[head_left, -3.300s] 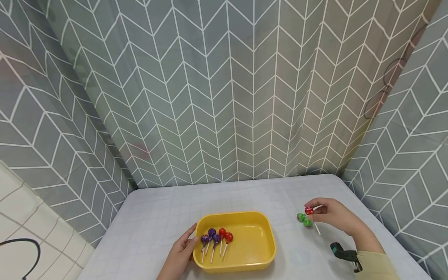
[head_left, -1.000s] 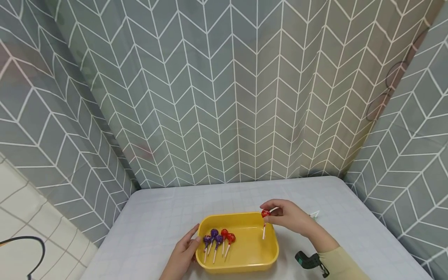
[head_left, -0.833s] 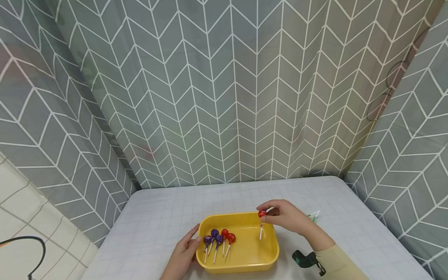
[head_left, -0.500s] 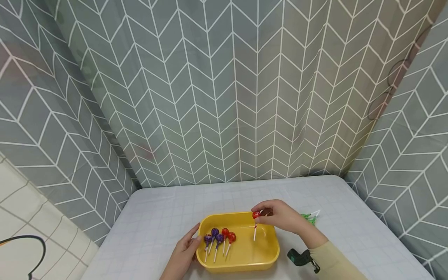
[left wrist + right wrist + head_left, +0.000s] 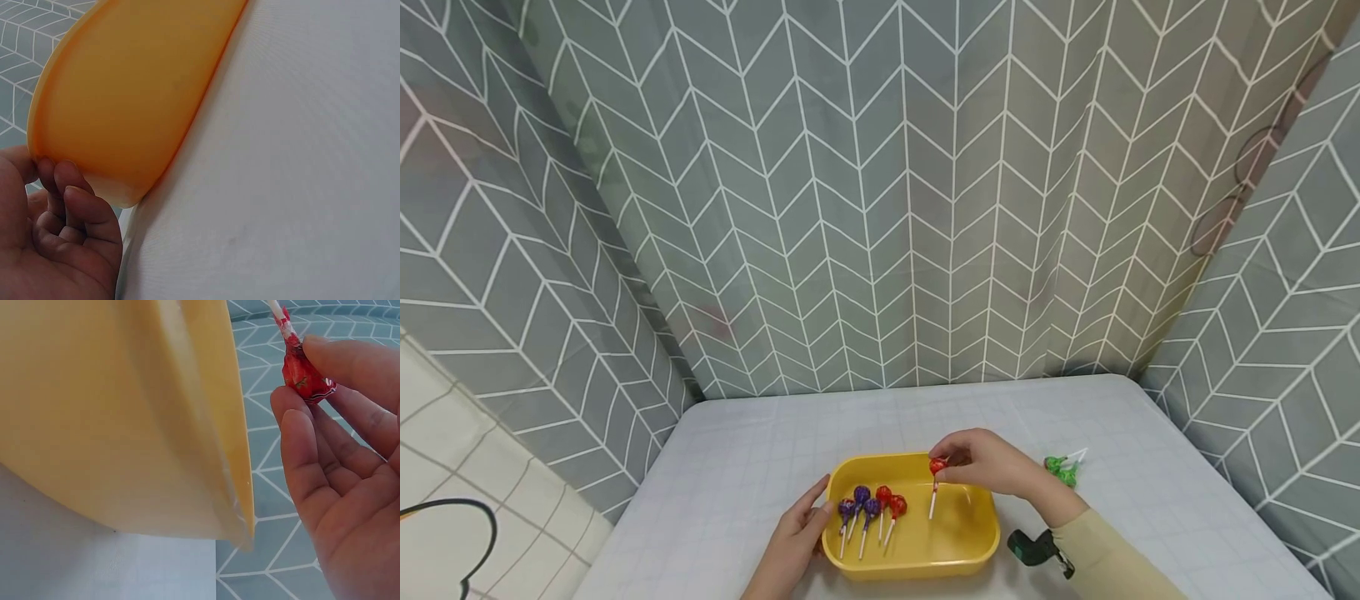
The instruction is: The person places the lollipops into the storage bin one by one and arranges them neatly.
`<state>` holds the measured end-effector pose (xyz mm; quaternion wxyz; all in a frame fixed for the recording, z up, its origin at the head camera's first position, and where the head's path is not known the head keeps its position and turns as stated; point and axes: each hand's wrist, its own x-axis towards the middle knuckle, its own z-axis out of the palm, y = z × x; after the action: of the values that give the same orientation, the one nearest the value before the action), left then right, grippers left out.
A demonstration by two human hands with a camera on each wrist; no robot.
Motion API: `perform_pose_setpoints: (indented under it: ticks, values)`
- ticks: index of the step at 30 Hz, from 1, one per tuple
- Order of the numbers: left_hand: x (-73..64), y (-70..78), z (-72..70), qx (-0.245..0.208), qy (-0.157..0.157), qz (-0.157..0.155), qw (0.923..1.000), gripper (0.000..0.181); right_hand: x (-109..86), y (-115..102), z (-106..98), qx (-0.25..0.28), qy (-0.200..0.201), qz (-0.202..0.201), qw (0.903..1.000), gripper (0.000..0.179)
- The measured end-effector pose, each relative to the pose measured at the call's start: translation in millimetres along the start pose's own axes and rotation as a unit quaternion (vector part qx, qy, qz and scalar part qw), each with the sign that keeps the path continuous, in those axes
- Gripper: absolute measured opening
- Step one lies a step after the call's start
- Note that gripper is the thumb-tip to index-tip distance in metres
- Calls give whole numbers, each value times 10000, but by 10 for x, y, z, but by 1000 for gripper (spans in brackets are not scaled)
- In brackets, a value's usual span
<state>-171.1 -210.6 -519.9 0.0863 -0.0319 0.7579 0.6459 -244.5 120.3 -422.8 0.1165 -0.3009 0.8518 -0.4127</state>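
Note:
My right hand [image 5: 988, 463] pinches a red-wrapped lollipop [image 5: 937, 467] by its head over the yellow tray [image 5: 951, 570], its white stick pointing down. In the right wrist view the red lollipop [image 5: 307, 374] sits between thumb and fingertips, outside the tray wall [image 5: 94, 425] from this angle. My left hand [image 5: 792, 537] grips the tray's left end, thumb at the rim; the left wrist view shows its curled fingers [image 5: 87, 206] against the tray's wall [image 5: 125, 100]. Inside, on the left, lie several purple lollipops [image 5: 862, 495] and two red lollipops [image 5: 897, 506].
Green lollipops [image 5: 1063, 472] lie on the white-covered table [image 5: 760, 450], right of the tray beyond my right forearm. A black wrist device [image 5: 1033, 547] hangs beside the right sleeve [image 5: 1105, 550]. Patterned curtains [image 5: 880, 208] enclose the table's back and sides.
My right hand has picked the red lollipop up from beside the green ones and carried it left over the tray, lately drifting further left. The left hand keeps its hold on the tray.

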Motion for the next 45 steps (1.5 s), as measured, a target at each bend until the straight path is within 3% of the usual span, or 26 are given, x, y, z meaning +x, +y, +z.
perform_pose_setpoints:
  ticks: [22,37,45]
  values:
    - [-21,24,18,31,55,2,10000,67,234,-156,51,-522,-315,-422,9972,19]
    - [-13,22,13,119,59,-36,9999,68,414,-162,179,-1204,-824,-289,9889,18]
    - [-13,26,25,123,91,-45,9999,70,476,-190,256,-1521,-1041,-442,9819,17]
